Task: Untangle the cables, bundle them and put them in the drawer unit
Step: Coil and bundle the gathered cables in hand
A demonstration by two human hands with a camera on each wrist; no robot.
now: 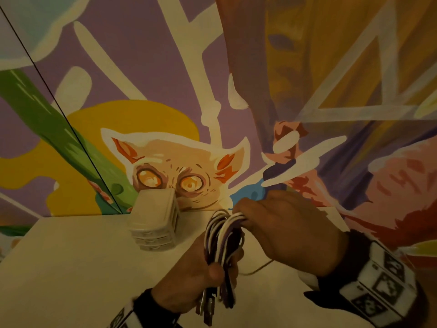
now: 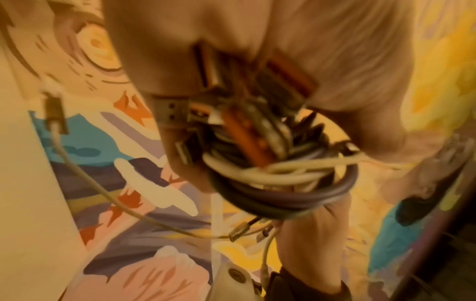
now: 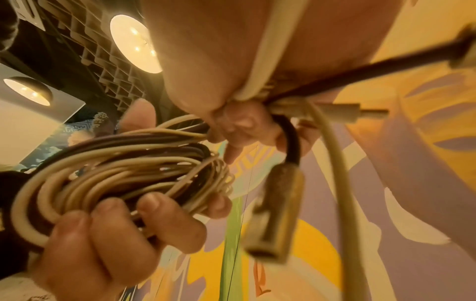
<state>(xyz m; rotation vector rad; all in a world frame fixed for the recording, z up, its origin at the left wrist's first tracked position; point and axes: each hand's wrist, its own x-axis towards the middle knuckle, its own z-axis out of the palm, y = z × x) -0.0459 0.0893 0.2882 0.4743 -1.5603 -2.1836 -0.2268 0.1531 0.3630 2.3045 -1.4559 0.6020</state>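
A bundle of white and purple cables is looped together above the white table. My left hand grips the lower part of the bundle, with USB plugs hanging below the fist. My right hand pinches the top of the loops between thumb and fingers. In the left wrist view the plugs crowd inside the fist. In the right wrist view loose ends with a metal plug dangle from the right hand. The small white drawer unit stands at the table's back, left of both hands, drawers closed.
A painted mural wall rises right behind the table. A thin cable end trails on the table under my right hand. Ceiling lamps show in the right wrist view.
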